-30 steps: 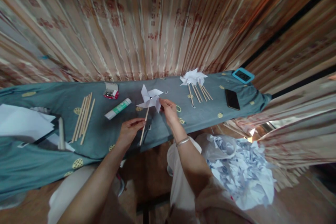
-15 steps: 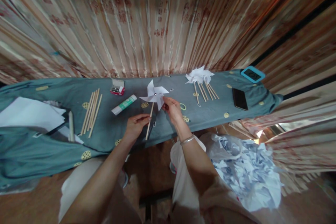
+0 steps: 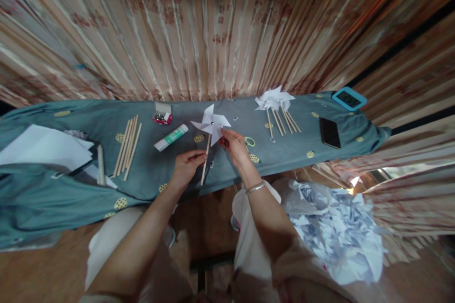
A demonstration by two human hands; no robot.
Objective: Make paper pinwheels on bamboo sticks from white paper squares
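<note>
A white paper pinwheel [image 3: 212, 122] with a dark pin at its centre is held over the middle of the table. Its wooden stick [image 3: 205, 166] is pinched between the thumb and fingers of my left hand [image 3: 187, 166]. My right hand [image 3: 233, 144] has its fingers closed on the lower right blade of the pinwheel. Just left lie a green and white glue stick [image 3: 171, 138] and a small open red and white box [image 3: 162, 114] of pins. Several finished pinwheels [image 3: 274, 100] lie together to the right. Green scissor handles [image 3: 250, 141] show beside my right hand.
Several loose wooden sticks [image 3: 128, 144] and white paper sheets [image 3: 42, 149] lie on the green tablecloth [image 3: 149, 180] at left. A black phone [image 3: 330, 133] and a blue-framed timer [image 3: 349, 99] are at the right end. A plastic bag of folded paper [image 3: 341, 232] stands below. Curtains [image 3: 199, 33] hang behind.
The whole view has shifted slightly, so the table's things appear a little further right and higher. Both hands keep their hold on the pinwheel.
</note>
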